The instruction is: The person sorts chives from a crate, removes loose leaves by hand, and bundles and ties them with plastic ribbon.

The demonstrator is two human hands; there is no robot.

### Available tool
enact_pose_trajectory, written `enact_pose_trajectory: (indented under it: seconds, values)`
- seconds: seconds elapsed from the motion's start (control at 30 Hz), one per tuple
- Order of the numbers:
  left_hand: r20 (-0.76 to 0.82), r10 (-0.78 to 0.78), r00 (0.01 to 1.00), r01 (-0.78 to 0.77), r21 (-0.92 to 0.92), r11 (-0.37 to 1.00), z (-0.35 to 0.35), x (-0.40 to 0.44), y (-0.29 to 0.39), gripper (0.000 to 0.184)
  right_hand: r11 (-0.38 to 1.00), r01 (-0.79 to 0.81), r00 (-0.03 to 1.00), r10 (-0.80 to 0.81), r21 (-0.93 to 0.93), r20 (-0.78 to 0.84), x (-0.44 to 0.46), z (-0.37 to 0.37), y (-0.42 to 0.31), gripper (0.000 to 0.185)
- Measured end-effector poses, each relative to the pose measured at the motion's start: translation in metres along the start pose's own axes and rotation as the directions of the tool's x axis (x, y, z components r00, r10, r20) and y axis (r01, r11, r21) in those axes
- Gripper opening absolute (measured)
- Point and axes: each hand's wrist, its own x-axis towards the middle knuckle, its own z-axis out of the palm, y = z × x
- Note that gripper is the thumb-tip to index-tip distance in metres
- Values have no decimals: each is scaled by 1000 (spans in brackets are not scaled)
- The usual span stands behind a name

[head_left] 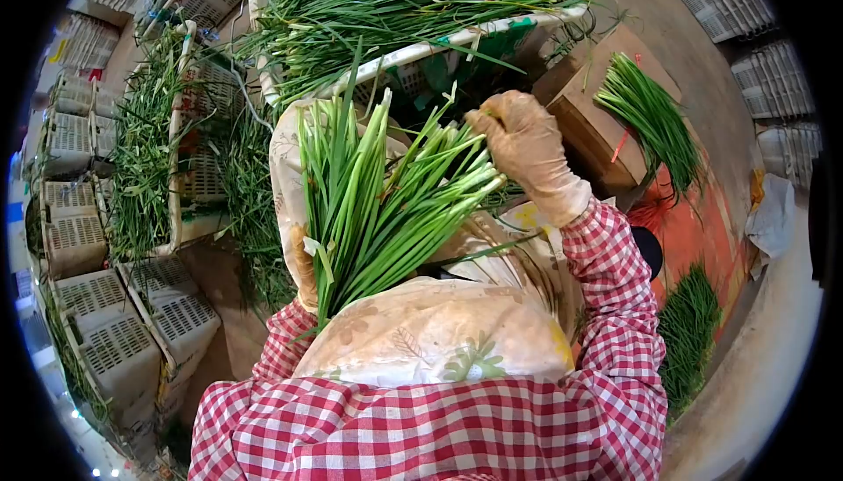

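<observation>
Nearest, a floral apron (386, 341) covers the person's lap, with red-checked sleeves (615, 283) on both sides. Over the apron's far edge stands a loose bunch of green stalks (399, 213), pale ends pointing away. The gloved left hand (307, 275) lies against the bunch's left side, mostly hidden, so how far its fingers close cannot be told. The gloved right hand (520, 134) is raised just beside the pale ends, fingers curled in; whether they pinch anything is unclear. To the right, a dark green pile (689, 336) lies at the near end of an orange-red floor covering (694, 231). Farther, a bundle (645, 117) lies across a cardboard box (571, 99), overhanging its right edge. Leftward, cut greens fill a crate (183, 104). Beyond the bunch, long stalks heap above the near rim of a white crate (386, 62).
</observation>
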Motion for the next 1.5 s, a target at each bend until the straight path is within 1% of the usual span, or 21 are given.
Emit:
enact_pose_trajectory:
  seconds: [0.03,0.17,0.3,0.4,0.43,0.47,0.5,0.57,0.63,0.83,0.97,1.1,1.13,1.17,1.23,1.3,1.33,1.37,1.4,1.43,1.5]
  values:
    - [-7,-42,999,42,-55,998,-1,0,0,64,983,106,990,-119,-152,-76,3,-1,13,20]
    - [2,-118,993,116,-201,973,-4,-1,0,69,888,108,903,-276,-447,-329,17,-38,67,19]
    - [38,-102,994,106,-131,986,13,-7,13,75,632,-418,890,139,-653,-434,25,-96,115,13]
    - [2,-67,998,67,-94,993,16,-7,16,78,495,-258,943,-56,-830,-327,22,-83,78,15]
    - [-13,-47,999,45,-110,993,23,-9,16,77,818,-121,955,-59,-563,-290,17,-71,65,28]
    - [-20,-43,999,41,-112,993,18,-10,14,77,979,28,969,-77,-204,-237,10,-56,28,33]
    - [-52,-30,998,25,-96,995,7,-12,12,77,971,221,962,-233,-94,-146,7,-42,-1,32]
    - [-83,-26,996,19,-74,997,1,-16,12,76,963,245,963,-227,-116,148,-12,-27,-58,26]
    - [-38,4,999,-4,-13,1000,2,-19,15,76,978,192,956,-167,-83,241,-29,1,-64,30]
    - [-91,35,995,-37,-19,999,14,-14,10,75,968,204,968,-177,-147,176,-42,19,-53,19]
    - [-104,-46,994,36,-91,995,5,-11,7,73,933,311,925,-253,-181,284,-35,16,-43,5]
    - [-133,52,990,-50,19,999,-9,-11,3,70,881,358,922,-386,-310,-32,-15,27,6,10]
    - [-138,78,987,-73,45,996,-11,-11,2,69,806,346,910,-413,-481,-37,-10,22,26,12]
    - [-145,69,987,-66,24,998,-10,-12,1,69,740,191,961,-275,-645,-31,-6,19,45,15]
    - [-151,62,987,-62,4,998,-11,-16,2,70,769,-107,994,103,-631,-43,1,6,87,23]
    - [-133,19,991,-18,10,1000,-18,-16,5,72,755,-384,812,550,-532,194,15,4,98,39]
    - [-129,16,992,-14,14,1000,-22,-16,5,74,863,-421,774,502,-278,387,12,8,101,53]
    - [-129,17,991,-16,12,1000,-21,-15,5,74,939,-341,781,254,50,571,11,2,73,61]
    - [-132,20,991,-18,12,1000,-19,-15,5,74,880,-400,736,140,258,662,10,2,49,60]
    - [-134,22,991,-21,9,1000,-16,-14,5,73,547,-738,527,102,394,844,13,8,40,53]
    - [-144,29,989,-27,15,1000,-11,-14,5,73,360,-731,559,-173,580,811,16,21,48,52]
